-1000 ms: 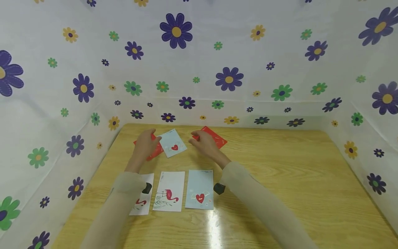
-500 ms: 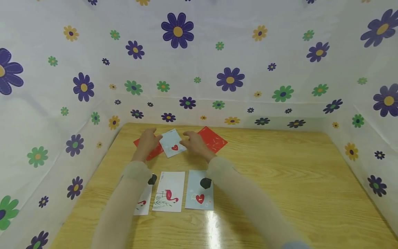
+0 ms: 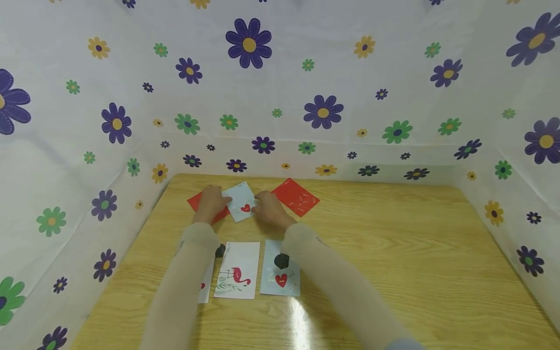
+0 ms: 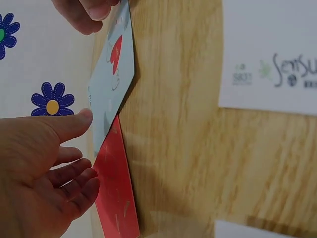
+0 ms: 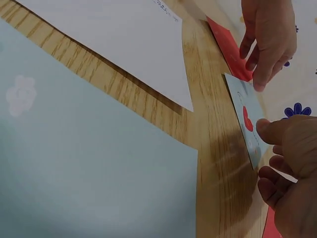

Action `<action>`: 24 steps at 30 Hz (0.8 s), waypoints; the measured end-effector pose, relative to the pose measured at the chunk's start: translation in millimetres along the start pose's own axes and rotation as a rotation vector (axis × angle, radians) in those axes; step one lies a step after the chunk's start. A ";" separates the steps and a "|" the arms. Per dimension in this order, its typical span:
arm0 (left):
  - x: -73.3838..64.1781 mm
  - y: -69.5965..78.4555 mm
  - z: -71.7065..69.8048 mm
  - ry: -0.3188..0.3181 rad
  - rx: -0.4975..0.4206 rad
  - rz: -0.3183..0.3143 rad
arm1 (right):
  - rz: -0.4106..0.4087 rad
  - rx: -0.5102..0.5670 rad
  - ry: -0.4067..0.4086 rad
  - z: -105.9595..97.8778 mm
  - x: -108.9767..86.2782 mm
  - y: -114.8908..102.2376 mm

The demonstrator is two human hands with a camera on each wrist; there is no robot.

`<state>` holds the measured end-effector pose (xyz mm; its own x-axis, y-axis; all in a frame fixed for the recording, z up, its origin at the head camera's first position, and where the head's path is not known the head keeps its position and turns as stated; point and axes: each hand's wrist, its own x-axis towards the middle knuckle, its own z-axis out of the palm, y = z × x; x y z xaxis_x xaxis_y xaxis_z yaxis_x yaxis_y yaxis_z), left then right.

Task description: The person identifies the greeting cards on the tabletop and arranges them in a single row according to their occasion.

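Observation:
A light-blue card (image 3: 237, 194) with a red heart lies at an angle near the back of the table, its left corner overlapping a red card (image 3: 222, 214). My left hand (image 3: 211, 203) is over that red card, thumb at the blue card's left edge. In the left wrist view its fingers (image 4: 81, 181) are loosely bent, with nothing visible between them and the thumb. My right hand (image 3: 270, 210) is at the blue card's right edge. The right wrist view has its thumb beside the card (image 5: 246, 114) and the other fingers bent, apart from the thumb.
A second red card (image 3: 297, 197) lies behind the right hand. Nearer the front are a white flamingo card (image 3: 238, 270), another blue heart card (image 3: 280, 287) partly under the right wrist camera, and a white card (image 3: 204, 291) mostly hidden by the left sleeve. Flowered cloth surrounds the table (image 3: 393, 253).
My right hand has moved left, from the right-hand red card to the blue card's right edge. My left hand has shifted slightly right, its thumb now at the card's left edge.

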<state>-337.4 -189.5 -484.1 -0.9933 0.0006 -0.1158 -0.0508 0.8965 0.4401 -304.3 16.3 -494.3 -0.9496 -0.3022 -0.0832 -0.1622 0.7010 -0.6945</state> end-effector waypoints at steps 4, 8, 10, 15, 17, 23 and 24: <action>0.9 -0.7 3.7 -0.009 0.078 0.022 | -0.041 -0.120 -0.026 1.7 0.1 0.1; 0.9 -1.0 5.9 -0.029 0.109 0.015 | -0.088 -0.247 -0.032 1.9 0.8 -0.3; 1.3 -1.5 6.0 -0.036 0.101 0.010 | -0.098 -0.277 -0.034 1.7 0.6 -0.9; 2.6 -3.2 5.4 -0.044 0.099 0.028 | -0.115 -0.341 -0.028 2.1 0.0 -2.5; 3.4 -3.6 5.8 -0.045 0.101 0.039 | -0.114 -0.348 -0.022 2.7 0.0 -2.3; 5.2 -3.8 5.5 -0.046 0.091 0.053 | -0.114 -0.345 -0.011 4.5 3.6 -1.2; 5.0 -3.5 5.3 -0.048 0.083 0.048 | -0.112 -0.342 -0.009 4.8 4.4 -0.9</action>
<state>-341.6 -190.4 -491.0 -0.9881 0.0643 -0.1399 0.0078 0.9284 0.3716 -307.0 11.2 -497.5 -0.9185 -0.3945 -0.0275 -0.3475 0.8383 -0.4201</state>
